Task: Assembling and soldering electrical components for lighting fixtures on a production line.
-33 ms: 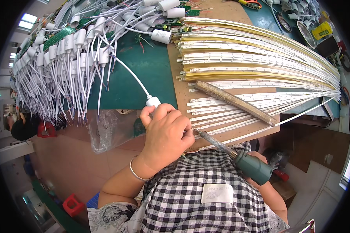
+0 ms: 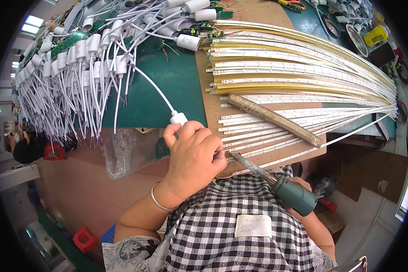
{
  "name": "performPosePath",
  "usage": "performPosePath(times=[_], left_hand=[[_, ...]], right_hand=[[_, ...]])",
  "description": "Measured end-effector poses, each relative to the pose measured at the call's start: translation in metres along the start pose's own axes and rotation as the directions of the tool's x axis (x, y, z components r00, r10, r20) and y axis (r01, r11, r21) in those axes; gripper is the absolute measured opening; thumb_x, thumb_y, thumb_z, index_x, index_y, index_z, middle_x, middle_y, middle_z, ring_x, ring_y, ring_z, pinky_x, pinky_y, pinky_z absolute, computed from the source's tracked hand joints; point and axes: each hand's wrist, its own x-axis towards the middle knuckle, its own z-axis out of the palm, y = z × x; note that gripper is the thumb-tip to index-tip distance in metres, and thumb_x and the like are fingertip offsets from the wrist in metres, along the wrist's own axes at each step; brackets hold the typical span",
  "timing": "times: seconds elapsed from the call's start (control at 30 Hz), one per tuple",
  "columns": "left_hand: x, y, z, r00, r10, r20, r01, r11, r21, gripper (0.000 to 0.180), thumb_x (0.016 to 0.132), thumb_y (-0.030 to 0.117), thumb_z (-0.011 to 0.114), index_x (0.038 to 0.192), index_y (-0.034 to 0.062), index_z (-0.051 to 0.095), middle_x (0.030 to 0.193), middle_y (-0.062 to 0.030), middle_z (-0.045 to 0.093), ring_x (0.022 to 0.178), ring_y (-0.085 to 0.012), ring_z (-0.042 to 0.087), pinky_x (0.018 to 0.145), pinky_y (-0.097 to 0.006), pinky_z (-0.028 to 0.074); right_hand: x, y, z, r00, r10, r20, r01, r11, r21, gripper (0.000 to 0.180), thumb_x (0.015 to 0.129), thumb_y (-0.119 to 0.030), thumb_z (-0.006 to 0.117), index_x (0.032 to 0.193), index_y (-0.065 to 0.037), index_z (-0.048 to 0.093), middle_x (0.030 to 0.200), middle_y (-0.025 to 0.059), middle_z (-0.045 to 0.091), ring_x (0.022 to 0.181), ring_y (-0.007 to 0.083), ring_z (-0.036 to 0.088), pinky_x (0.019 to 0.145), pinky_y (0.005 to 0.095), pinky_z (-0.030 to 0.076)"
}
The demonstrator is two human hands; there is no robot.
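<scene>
The left hand is curling into a loose fist at the near edge of the tabletop, its grip closing around a small white plastic plug that is poking out above the thumb and forefinger. A thin silver bangle is circling the wrist. From the plug a smooth white cable is running up and away across the dark green mat toward a dense bundle of similar white plugs and dangling wires.

The right hand is mostly hiding behind a soldering iron; its grip is wrapping the fat, dull green handle, though the fingers cannot be seen clearly. The iron's thin, dark metal shaft is slanting up and left, its tip meeting the knuckles of the left hand, just below the plug.

To the right of the plug, long narrow light strips, white and yellow, are fanning out flat over a brown board. A worn wooden stick is lying diagonally across them. A crumpled clear plastic bag is hanging off the edge, left of the left hand.
</scene>
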Motion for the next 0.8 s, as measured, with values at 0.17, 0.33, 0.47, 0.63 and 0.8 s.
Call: performPosePath(times=[0.17,0.33,0.47,0.63,0.8], left_hand=[[0.000,0.000,0.000,1.000,0.003,-0.007,-0.003,1.000,-0.005,0.014,0.063,0.009,0.068,0.065,0.0146,0.056,0.072,0.0042,0.056,0.091,-0.0195,0.053,0.091,-0.047,0.024],[0.001,0.002,-0.001,1.000,0.001,-0.007,-0.001,1.000,-0.018,0.015,0.065,0.010,0.069,0.064,0.0138,0.055,0.071,0.0022,0.054,0.091,-0.0203,0.053,0.092,-0.048,0.025],[0.001,0.002,-0.002,1.000,-0.005,0.005,0.005,1.000,-0.019,0.013,0.064,0.010,0.069,0.065,0.0137,0.057,0.072,0.0033,0.055,0.092,-0.0201,0.053,0.092,-0.048,0.024],[0.000,0.002,-0.002,1.000,-0.019,0.022,0.019,1.000,-0.019,0.012,0.063,0.010,0.069,0.067,0.0134,0.059,0.074,0.0048,0.058,0.093,-0.0198,0.052,0.092,-0.048,0.023],[0.001,0.004,-0.003,0.999,-0.025,0.042,0.024,1.000,0.012,0.012,0.066,0.013,0.070,0.067,0.0138,0.058,0.076,0.0033,0.058,0.094,-0.0203,0.052,0.092,-0.049,0.024]], right_hand=[[0.000,-0.005,0.000,0.993,0.118,0.014,-0.119,0.987,0.106,0.027,0.072,-0.025,0.066,0.090,-0.004,0.067,0.089,0.0100,0.064,0.074,0.0287,0.061,0.066,0.0356,0.049],[-0.004,0.002,0.002,0.980,0.195,0.031,-0.197,0.956,0.219,0.027,0.078,-0.028,0.065,0.089,-0.003,0.066,0.087,0.0095,0.064,0.073,0.0256,0.062,0.065,0.0343,0.050],[-0.001,0.001,-0.002,0.992,0.086,-0.092,-0.054,0.950,0.307,0.039,0.083,-0.034,0.064,0.100,0.001,0.063,0.087,0.0089,0.065,0.074,0.0212,0.064,0.068,0.0332,0.053],[0.015,-0.026,0.004,0.941,0.295,-0.169,-0.140,0.789,0.598,0.054,0.083,-0.037,0.067,0.116,0.004,0.059,0.106,0.0137,0.066,0.098,0.0231,0.064,0.088,0.0358,0.051],[0.066,-0.036,0.022,0.979,0.175,-0.106,-0.052,0.713,0.699,0.088,0.081,-0.049,0.064,0.147,-0.004,0.025,0.145,0.0148,0.034,0.138,0.0292,0.033,0.110,0.0477,0.031]])
